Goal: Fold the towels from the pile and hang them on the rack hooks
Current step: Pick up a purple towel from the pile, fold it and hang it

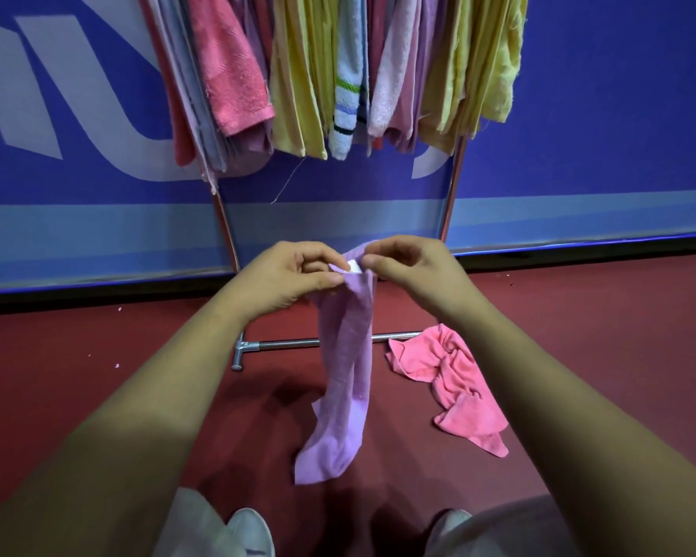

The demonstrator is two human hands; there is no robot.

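A: Hanging item, one: lilac towel [348,367], narrow strip, held by its top edge in front of the rack [451,186], lower end dangling free above the red floor [97,375], between the person's shoes.

B: Handling notes?

A: Judged light, soft, limp terry. No stiffness; it drapes straight down and twists slightly along its length. Not fragile, not slippery, grips well on the nap. Best taken at the top corners or at the small white tag [353,266] near the upper edge, which looks like the hanging loop, though it is too small to be sure.

B: Grip, left?

A: Left hand [286,275], thumb and forefinger pinched on the top edge just beside the tag, other fingers curled in, wrist level, forearm reaching forward.

B: Grip, right?

A: Right hand [414,271], fingertips closed on the same top edge from the other side, close against the left hand, palm turned down. Both hands sit together at roughly mid-frame height, below the hung stock.

B: Surrounding items?

A: Pink towel [455,379], crumpled on the floor to the right, touching the rack's base bar [290,343]; it is what shows of the pile. Hung towels [338,74] above, pink, yellow, striped, lilac, crowded along the rail. Blue banner [619,134] behind.
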